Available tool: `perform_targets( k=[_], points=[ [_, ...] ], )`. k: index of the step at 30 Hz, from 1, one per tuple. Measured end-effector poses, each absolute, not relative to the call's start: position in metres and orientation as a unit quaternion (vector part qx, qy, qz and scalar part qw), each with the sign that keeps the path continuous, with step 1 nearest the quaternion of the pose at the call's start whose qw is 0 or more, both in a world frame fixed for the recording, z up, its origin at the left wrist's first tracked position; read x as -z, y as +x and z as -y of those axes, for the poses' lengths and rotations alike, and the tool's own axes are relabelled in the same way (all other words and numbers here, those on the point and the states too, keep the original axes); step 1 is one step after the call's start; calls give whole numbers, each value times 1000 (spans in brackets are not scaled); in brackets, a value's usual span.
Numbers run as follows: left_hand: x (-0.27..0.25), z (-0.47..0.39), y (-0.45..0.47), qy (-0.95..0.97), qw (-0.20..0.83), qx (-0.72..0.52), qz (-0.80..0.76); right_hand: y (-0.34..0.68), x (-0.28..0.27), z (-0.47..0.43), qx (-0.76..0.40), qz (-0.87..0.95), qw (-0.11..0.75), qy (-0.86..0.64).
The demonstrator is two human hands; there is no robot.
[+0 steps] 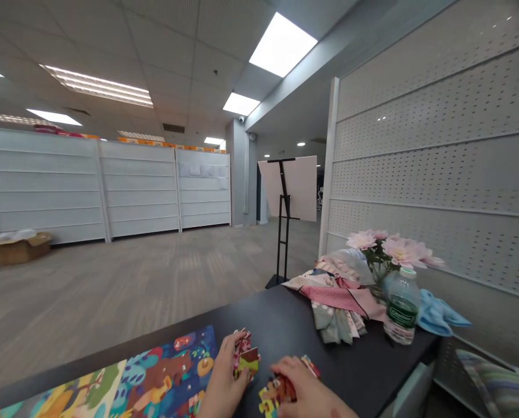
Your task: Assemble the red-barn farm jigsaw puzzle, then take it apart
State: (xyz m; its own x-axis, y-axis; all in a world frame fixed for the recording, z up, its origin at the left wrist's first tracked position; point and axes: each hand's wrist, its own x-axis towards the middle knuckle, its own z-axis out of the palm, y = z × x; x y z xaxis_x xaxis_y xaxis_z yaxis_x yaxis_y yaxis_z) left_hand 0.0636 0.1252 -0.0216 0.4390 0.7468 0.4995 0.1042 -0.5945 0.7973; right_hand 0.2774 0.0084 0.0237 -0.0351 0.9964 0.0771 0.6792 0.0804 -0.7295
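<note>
My left hand [225, 377] is closed around a small bunch of colourful jigsaw puzzle pieces [245, 359], held just above the dark table. To its right, my right hand [305, 388] curls its fingers over more puzzle pieces [273, 396], which show yellow, brown and red; another bit pokes out past its far side. Whether these rest on the table or are lifted I cannot tell. Left of my left hand lies a brightly printed picture sheet [155, 377] with cartoon animals on blue and yellow, partly cut off by the lower edge of the view.
On the dark table [268, 319], to the right, are folded patterned cloths [338, 296], a water bottle [402, 307], pink flowers [394, 249] and a blue cloth [442, 312]. A perforated white panel [433, 157] borders the right side. Beyond the table stands a board on an easel [283, 226].
</note>
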Motion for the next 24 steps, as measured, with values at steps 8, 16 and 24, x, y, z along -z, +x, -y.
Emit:
perform_targets(
  k=[8, 16, 24],
  points=[
    [20, -124, 63, 779, 360, -443, -260, 265, -31, -15, -225, 711, 126, -655],
    [38, -135, 65, 775, 348, -465, -249, 266, -38, -44, -401, 679, 294, -540],
    [43, -139, 65, 795, 333, -459, -214, 241, -16, -62, -228, 645, 407, -606]
  ],
)
